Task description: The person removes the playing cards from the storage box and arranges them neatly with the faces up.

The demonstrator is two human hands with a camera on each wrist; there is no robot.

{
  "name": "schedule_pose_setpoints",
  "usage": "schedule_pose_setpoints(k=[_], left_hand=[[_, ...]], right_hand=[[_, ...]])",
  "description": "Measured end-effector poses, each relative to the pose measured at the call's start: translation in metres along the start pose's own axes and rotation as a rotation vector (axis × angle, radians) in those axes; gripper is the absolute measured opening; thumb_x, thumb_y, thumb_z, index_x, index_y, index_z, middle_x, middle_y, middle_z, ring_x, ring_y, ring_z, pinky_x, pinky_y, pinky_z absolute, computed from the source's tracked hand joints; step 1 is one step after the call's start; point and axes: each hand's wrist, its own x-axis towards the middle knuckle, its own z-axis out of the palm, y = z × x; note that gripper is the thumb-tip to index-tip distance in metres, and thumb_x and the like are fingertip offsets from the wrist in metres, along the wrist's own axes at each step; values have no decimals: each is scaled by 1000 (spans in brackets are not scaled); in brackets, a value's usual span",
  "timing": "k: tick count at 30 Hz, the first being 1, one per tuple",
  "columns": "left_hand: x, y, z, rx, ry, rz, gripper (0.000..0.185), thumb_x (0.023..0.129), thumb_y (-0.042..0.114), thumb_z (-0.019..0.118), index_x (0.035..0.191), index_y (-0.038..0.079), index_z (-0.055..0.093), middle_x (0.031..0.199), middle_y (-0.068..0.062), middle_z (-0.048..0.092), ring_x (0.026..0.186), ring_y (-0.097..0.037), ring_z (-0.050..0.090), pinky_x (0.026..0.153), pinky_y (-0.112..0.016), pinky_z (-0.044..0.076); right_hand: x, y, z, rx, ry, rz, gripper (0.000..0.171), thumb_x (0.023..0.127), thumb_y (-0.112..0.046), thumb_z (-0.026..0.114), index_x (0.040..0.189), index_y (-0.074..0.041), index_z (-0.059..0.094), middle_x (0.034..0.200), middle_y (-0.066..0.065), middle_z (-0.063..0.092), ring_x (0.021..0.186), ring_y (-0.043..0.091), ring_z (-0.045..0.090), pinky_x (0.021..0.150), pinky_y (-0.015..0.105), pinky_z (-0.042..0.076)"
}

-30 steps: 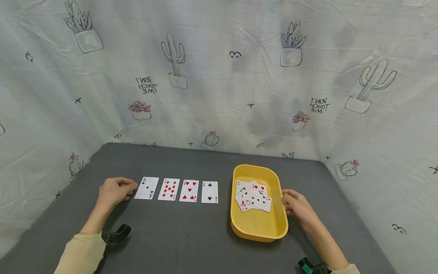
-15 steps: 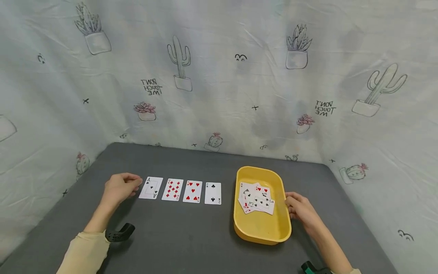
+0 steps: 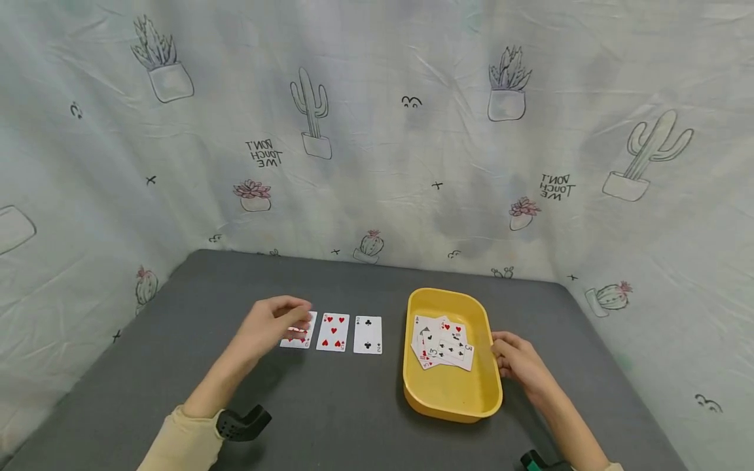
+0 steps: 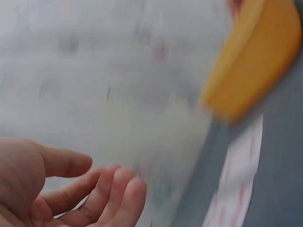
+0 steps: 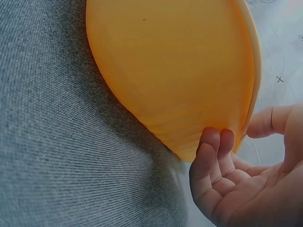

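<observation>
In the head view my left hand [image 3: 268, 327] hovers over the left of a card row, partly covering a nine of diamonds [image 3: 300, 343]. In the left wrist view its fingers [image 4: 130, 194] are loosely bent, with no card showing between them. Right of it lie a five of hearts [image 3: 333, 331] and a two of clubs [image 3: 368, 335]. The ace at the row's left end is out of sight; I cannot tell whether the hand hides it. My right hand [image 3: 521, 360] holds the right rim of a yellow tray [image 3: 453, 392], thumb [image 5: 262, 125] at the edge.
Several face-up playing cards [image 3: 450, 350] lie overlapping inside the tray, a three on top. The grey tabletop [image 3: 336, 412] runs back to a white curtain [image 3: 377, 144] printed with cacti, which also hangs along both sides.
My left hand has moved right, from beside the ace's left edge to over the nine of diamonds. The ace no longer shows. My right hand and the tray stay put; the head view shifts slightly.
</observation>
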Motion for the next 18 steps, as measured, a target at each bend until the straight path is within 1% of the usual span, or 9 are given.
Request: schedule_pose_setpoints(k=[2, 4, 5, 8, 10, 12, 14, 16, 18], left_hand=[[3, 14, 26, -114, -108, -8, 28, 97, 15, 65, 115, -6, 64, 99, -17, 67, 94, -37, 66, 80, -41, 56], [7, 28, 51, -197, -210, -15, 26, 96, 14, 66, 114, -5, 65, 100, -19, 67, 96, -38, 66, 81, -42, 55], [9, 33, 63, -224, -254, -14, 26, 96, 15, 66, 114, -5, 65, 101, -19, 68, 96, -37, 66, 82, -43, 55], [19, 48, 99, -254, -355, -12, 27, 96, 16, 65, 114, -4, 66, 102, -17, 69, 95, -31, 68, 81, -42, 55], [28, 51, 121, -270, -415, -22, 27, 97, 15, 65, 115, -5, 65, 103, -16, 69, 96, -29, 68, 82, -40, 55], [38, 51, 140, -286, -448, -50, 28, 97, 15, 64, 115, -6, 65, 103, -15, 70, 97, -28, 68, 82, -38, 55], [48, 47, 157, -297, -462, -90, 28, 98, 15, 62, 115, -6, 65, 102, -15, 70, 98, -28, 68, 83, -37, 55], [56, 41, 171, -276, -451, -122, 28, 99, 15, 61, 115, -7, 65, 101, -13, 70, 98, -27, 68, 83, -37, 55], [60, 36, 182, -248, -419, -146, 28, 99, 14, 60, 116, -7, 65, 102, -14, 69, 96, -26, 68, 84, -38, 54]], right_hand=[[-2, 0, -1, 4, 1, 3, 39, 96, -8, 49, 131, 9, 48, 85, 14, 55, 65, 16, 51, 60, 28, 49], [-3, -1, -1, 3, 2, 3, 39, 97, -8, 49, 132, 8, 48, 84, 14, 55, 65, 17, 51, 60, 28, 49], [-2, -2, -1, -1, 3, 2, 39, 97, -9, 49, 132, 8, 48, 84, 14, 55, 65, 16, 51, 60, 28, 49], [-1, -4, -2, -9, 7, 0, 39, 97, -9, 48, 132, 8, 48, 84, 13, 54, 65, 16, 50, 59, 28, 48], [-1, -5, -2, -15, 10, -2, 39, 96, -9, 48, 131, 8, 48, 84, 13, 54, 65, 16, 50, 59, 28, 48], [0, -4, -2, -19, 11, -3, 39, 96, -9, 48, 131, 8, 48, 84, 13, 55, 65, 16, 50, 59, 28, 48], [1, -1, -3, -19, 12, 0, 38, 96, -8, 48, 130, 8, 49, 84, 13, 54, 65, 16, 50, 60, 29, 48], [3, 1, -2, -17, 13, 5, 38, 96, -8, 49, 130, 8, 49, 84, 13, 54, 65, 17, 50, 60, 30, 49], [4, 4, -1, -9, 8, 9, 38, 96, -8, 49, 130, 8, 49, 83, 12, 53, 65, 17, 50, 61, 31, 49]])
